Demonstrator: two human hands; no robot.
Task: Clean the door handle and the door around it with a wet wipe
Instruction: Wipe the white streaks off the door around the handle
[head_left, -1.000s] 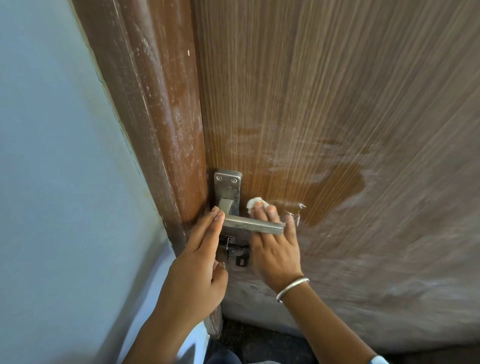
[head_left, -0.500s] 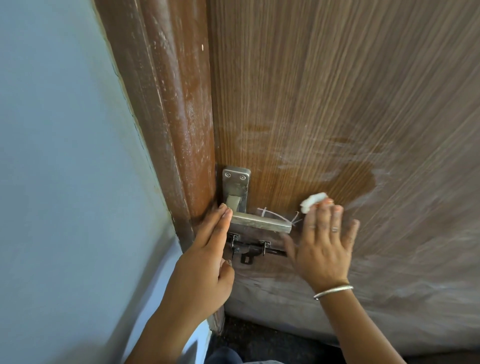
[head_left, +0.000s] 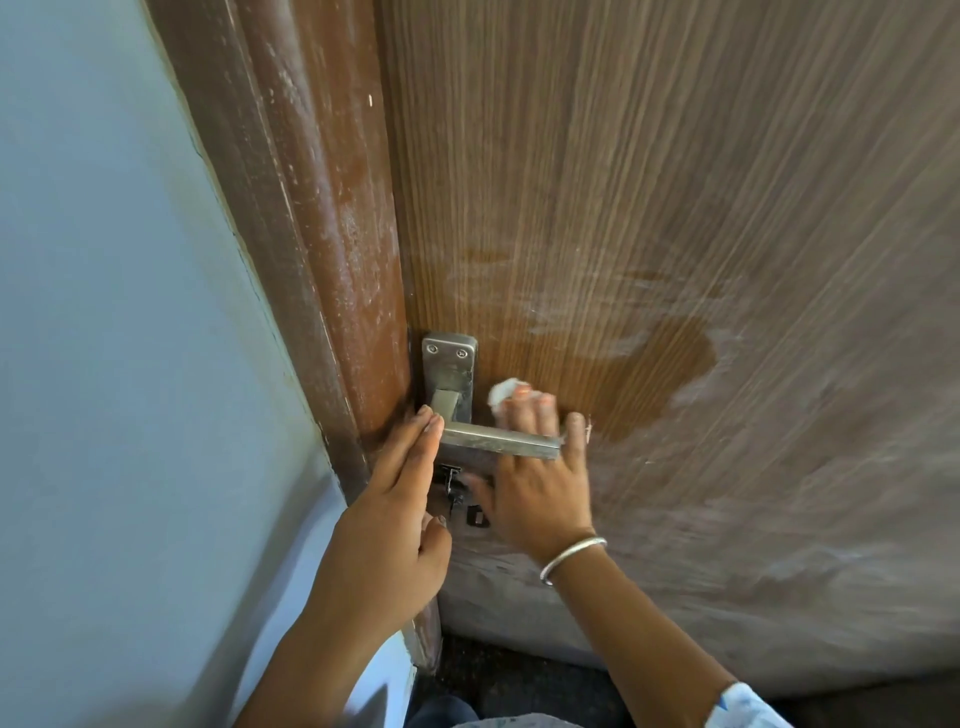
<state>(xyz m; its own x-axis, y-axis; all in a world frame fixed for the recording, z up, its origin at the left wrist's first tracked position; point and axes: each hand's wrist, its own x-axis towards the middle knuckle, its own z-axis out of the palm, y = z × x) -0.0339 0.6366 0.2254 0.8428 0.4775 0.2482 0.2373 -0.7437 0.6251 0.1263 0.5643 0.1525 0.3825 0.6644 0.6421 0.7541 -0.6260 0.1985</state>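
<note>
A steel lever door handle (head_left: 498, 442) on a steel backplate (head_left: 449, 366) sits at the left edge of a brown wood-grain door (head_left: 675, 208). My right hand (head_left: 537, 488) lies flat on the door behind the lever, its fingers pressing a small crumpled white wet wipe (head_left: 503, 393) against the wood just above the lever. My left hand (head_left: 395, 525) rests open against the door edge, fingertips touching the lever's root. A dark wet patch (head_left: 649, 374) marks the wood to the right of the handle. A key (head_left: 454, 488) hangs below the lever, partly hidden by my hands.
A reddish-brown door frame (head_left: 332, 234) with pale scuffs runs along the door's left side. A light blue wall (head_left: 104, 364) fills the left. Dark floor (head_left: 509, 675) shows at the bottom. Dusty whitish streaks cover the lower door (head_left: 727, 545).
My right hand with the wipe swung out to the right of the lever, then came back left behind it. My left hand has stayed at the door edge.
</note>
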